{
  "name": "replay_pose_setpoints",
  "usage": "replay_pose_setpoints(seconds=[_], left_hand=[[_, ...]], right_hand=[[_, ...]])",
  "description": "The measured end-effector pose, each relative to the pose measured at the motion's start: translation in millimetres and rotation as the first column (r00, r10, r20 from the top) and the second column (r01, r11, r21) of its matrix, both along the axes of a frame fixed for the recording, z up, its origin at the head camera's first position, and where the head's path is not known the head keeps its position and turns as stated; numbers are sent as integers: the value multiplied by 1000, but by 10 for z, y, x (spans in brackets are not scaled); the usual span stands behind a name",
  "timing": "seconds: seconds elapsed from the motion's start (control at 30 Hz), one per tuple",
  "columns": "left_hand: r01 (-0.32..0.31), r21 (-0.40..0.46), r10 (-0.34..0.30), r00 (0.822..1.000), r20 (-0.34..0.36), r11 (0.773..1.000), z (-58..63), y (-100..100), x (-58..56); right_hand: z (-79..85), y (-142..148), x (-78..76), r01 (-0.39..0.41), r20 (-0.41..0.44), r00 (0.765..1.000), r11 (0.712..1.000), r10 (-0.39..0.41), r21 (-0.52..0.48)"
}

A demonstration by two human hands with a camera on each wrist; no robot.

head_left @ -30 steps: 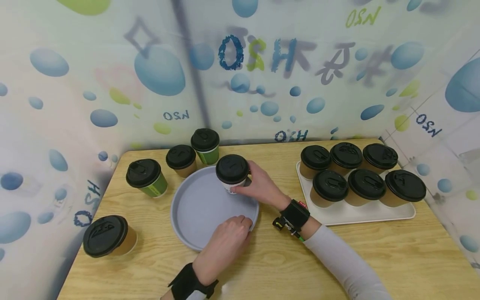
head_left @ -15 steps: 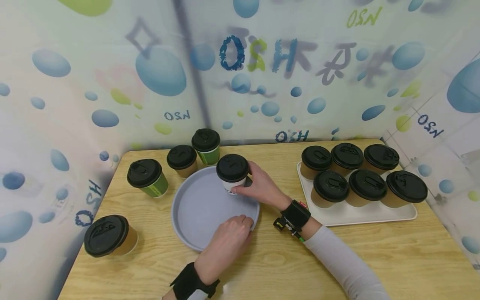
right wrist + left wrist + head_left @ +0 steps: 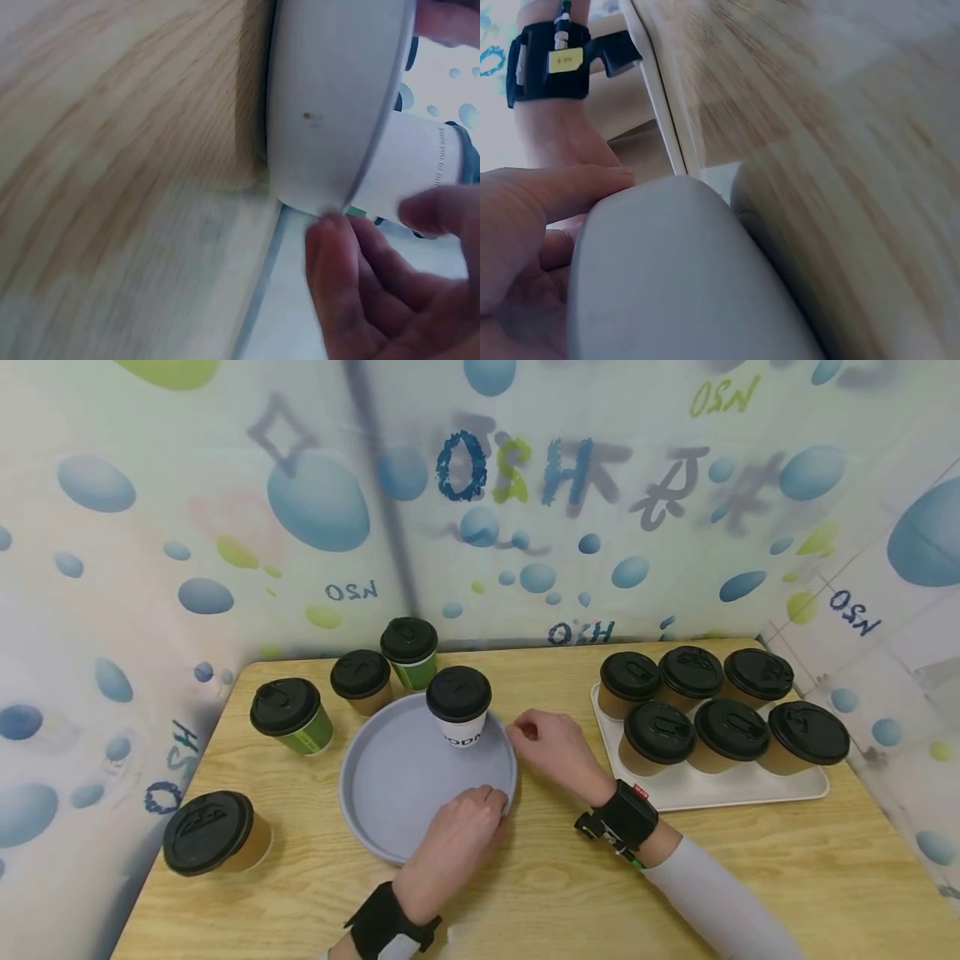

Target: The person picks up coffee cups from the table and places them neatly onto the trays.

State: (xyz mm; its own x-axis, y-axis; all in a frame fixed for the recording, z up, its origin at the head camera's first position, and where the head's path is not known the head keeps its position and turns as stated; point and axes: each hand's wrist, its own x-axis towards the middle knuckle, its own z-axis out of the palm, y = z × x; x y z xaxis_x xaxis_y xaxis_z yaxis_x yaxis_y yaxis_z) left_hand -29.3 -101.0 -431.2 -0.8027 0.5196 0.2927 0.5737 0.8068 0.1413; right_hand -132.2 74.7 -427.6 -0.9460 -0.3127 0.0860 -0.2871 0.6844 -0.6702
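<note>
A round grey tray (image 3: 397,785) lies on the wooden table. My left hand (image 3: 457,827) grips its near right rim; in the left wrist view the thumb (image 3: 577,184) lies over the tray's edge (image 3: 667,262). Toward the tray's back right stands a white paper cup (image 3: 461,731) with a black lid, upright and untouched. Just right of the rim is my right hand (image 3: 558,747), holding nothing, its fingers loosely bent. The right wrist view shows its fingertips (image 3: 330,225) right at the tray's rim (image 3: 330,112), thumb and fingers apart beside the white cup (image 3: 412,157).
Left of and behind the tray stand two green cups (image 3: 307,731) (image 3: 415,672) and a small brown cup (image 3: 367,700). A larger brown cup (image 3: 251,847) is at the near left. To the right, a white rectangular tray (image 3: 750,792) bears several brown lidded cups (image 3: 716,760).
My right hand has let go of the white cup and drawn back to the right, past the tray's rim. The cup stays standing on the tray; my left hand keeps its hold.
</note>
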Motion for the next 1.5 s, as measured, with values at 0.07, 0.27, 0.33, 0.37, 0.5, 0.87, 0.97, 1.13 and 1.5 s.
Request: replay_pose_setpoints(seconds=[0.07, 0.27, 0.33, 0.37, 0.5, 0.87, 0.97, 1.13, 1.5], left_hand=[[-4, -10, 4, 1000, -6, 1000, -1, 9, -4], [-16, -22, 16, 1000, 10, 1000, 5, 35, -25], [-17, -23, 17, 1000, 23, 1000, 3, 42, -35], [-18, -22, 18, 999, 32, 1000, 5, 45, -39], [-24, 0, 24, 997, 77, 1000, 8, 45, -50], [-116, 173, 106, 992, 64, 978, 202, -334, -8], [-150, 234, 155, 988, -4, 961, 287, -565, -6], [-205, 303, 244, 965, -96, 931, 444, -967, -7], [-426, 409, 528, 831, -177, 807, 712, -1766, 195]], right_hand=[[5, 29, 32, -21, -10, 1000, 997, 22, 69], [-9, 75, 77, -96, 58, 994, 985, 89, 141], [-26, 84, 78, -97, 65, 994, 986, 89, 133], [-37, 87, 74, -97, 69, 994, 987, 89, 129], [-55, 87, 64, -99, 99, 991, 989, 88, 106], [-90, 75, 11, -97, 108, 990, 993, 89, 67], [-95, 72, 6, -99, 130, 987, 994, 91, 54], [-96, 71, 8, -94, 151, 985, 994, 86, 47], [-121, 59, 0, -103, 164, 982, 994, 96, 33]])
